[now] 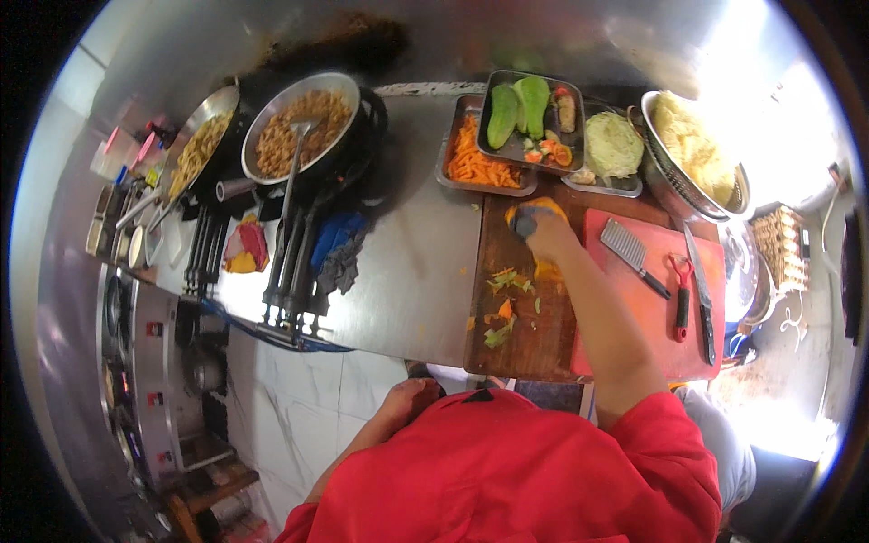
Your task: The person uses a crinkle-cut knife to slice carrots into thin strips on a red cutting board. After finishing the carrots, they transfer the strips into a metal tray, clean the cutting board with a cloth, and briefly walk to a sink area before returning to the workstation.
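My right hand (546, 237) reaches out over the far end of a wooden cutting board (520, 348) and is closed on a yellow and blue cloth (529, 214) pressed to the board. Vegetable scraps (502, 291), green and orange, lie on the board just left of my forearm. My left hand (409, 401) hangs low by the near edge of the steel counter (416, 271), close to my red shirt, and nothing shows in it; its fingers are hard to make out.
A red board (654, 330) on the right carries a crinkle cutter (634, 254), a red peeler (681, 303) and a knife (702, 294). Behind are trays of carrot sticks (480, 165), green vegetables (528, 110) and cabbage (614, 145), and a colander (692, 149). Two pans of food (299, 127) sit at left.
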Available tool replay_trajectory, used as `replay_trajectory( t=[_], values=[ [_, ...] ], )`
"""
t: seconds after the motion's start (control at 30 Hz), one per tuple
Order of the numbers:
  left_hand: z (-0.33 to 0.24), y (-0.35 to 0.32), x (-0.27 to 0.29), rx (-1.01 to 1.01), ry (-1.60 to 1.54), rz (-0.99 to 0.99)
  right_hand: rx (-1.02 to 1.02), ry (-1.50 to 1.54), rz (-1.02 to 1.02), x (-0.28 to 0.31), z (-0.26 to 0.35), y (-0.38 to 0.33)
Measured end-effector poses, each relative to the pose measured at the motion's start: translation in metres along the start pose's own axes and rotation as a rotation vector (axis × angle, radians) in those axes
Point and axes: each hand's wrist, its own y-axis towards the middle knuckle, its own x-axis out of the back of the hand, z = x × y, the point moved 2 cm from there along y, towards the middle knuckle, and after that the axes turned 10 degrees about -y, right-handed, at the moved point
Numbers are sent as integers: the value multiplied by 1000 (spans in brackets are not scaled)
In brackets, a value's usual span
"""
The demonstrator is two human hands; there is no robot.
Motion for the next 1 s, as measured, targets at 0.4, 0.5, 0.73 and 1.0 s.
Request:
replay_trajectory(
  t=[0.4,0.5,0.73,1.0],
  values=[
    [52,68,-25,294,-300,429,35,44,-178,19,-3,-9],
    [60,70,-19,228,-298,541,153,-268,-227,-11,17,-6],
    [58,73,2,264,-350,429,236,-64,153,33,94,-56],
    [70,94,-38,468,-210,519,212,-246,-241,-10,105,17]
  ],
)
